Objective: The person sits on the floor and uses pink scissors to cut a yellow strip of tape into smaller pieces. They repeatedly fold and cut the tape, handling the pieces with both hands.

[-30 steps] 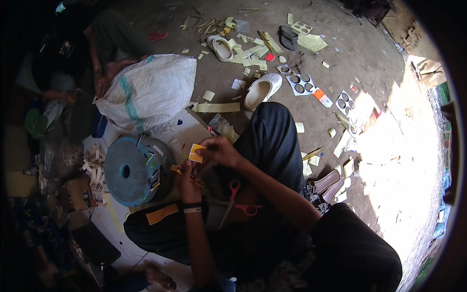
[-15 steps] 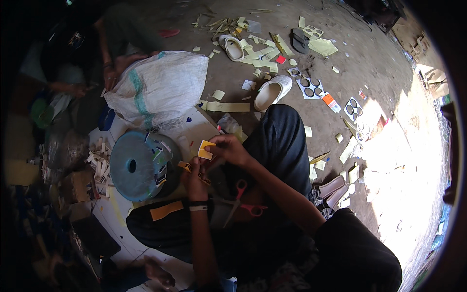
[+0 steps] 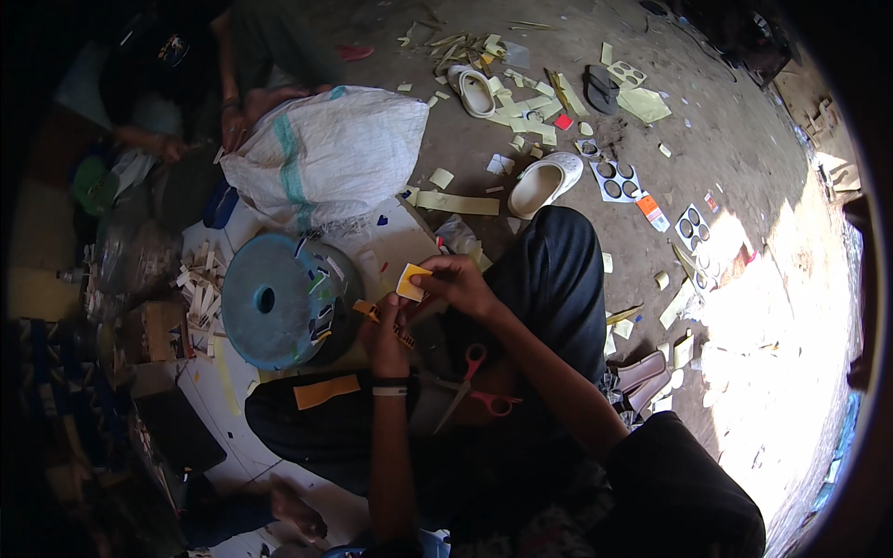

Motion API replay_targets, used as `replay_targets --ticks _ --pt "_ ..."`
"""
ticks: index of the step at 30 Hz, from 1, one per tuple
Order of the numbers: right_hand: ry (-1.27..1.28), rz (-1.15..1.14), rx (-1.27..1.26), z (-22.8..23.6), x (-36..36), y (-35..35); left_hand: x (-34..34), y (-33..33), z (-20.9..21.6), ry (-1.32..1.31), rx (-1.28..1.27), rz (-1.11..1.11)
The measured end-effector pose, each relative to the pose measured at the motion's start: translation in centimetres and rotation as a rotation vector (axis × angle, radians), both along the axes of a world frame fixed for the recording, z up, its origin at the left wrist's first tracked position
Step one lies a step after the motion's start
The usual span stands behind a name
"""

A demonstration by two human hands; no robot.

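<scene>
Both hands meet above my lap around a small yellow sticker piece with a white edge [image 3: 411, 282]. My right hand [image 3: 458, 283] pinches it from the right, and my left hand [image 3: 383, 342] grips its lower side. An orange strip with black print [image 3: 366, 309] also pokes out between the fingers of the left hand. Scissors with pink handles [image 3: 475, 361] lie on my lap just below the hands. Across my left thigh rests a plain orange strip [image 3: 326, 391]. Left of the hands is a blue round drum [image 3: 244, 307] with coloured sticker bits along its side.
A white woven sack [image 3: 349, 149] lies beyond the drum, beside another person's hand [image 3: 233, 126]. White sticks [image 3: 200, 288] are heaped at left. Pale clogs [image 3: 544, 184], a dark sandal [image 3: 601, 89] and yellow paper scraps [image 3: 458, 203] litter the floor.
The whole view has shifted, so most things sit farther right in the picture. Both hands keep hold of the yellow sticker piece, which is turned slightly.
</scene>
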State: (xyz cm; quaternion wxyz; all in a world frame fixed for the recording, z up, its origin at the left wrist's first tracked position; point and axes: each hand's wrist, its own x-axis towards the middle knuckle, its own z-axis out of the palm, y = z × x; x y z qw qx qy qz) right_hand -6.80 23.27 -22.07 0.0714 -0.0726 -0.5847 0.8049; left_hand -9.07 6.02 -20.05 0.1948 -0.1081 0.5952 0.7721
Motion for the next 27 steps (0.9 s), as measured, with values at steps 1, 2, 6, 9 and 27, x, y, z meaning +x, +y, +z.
replay_targets --ticks 1,2,6,9,27 --pt "0.004 -0.002 0.013 -0.05 -0.01 0.00 0.00 -0.02 0.02 -0.002 0.006 0.005" --pt "0.002 -0.002 0.014 -0.11 -0.01 -0.01 0.00 -0.04 0.04 -0.003 0.001 -0.001" --pt "0.008 -0.011 0.033 -0.33 -0.10 -0.08 -0.02 -0.01 0.05 0.000 -0.032 0.005" --pt "-0.001 -0.002 0.028 -0.29 -0.13 -0.04 -0.10 -0.01 0.00 0.013 -0.033 0.005" --pt "-0.046 0.021 0.038 0.12 -0.01 0.18 -0.07 0.02 -0.02 0.016 -0.019 0.002"
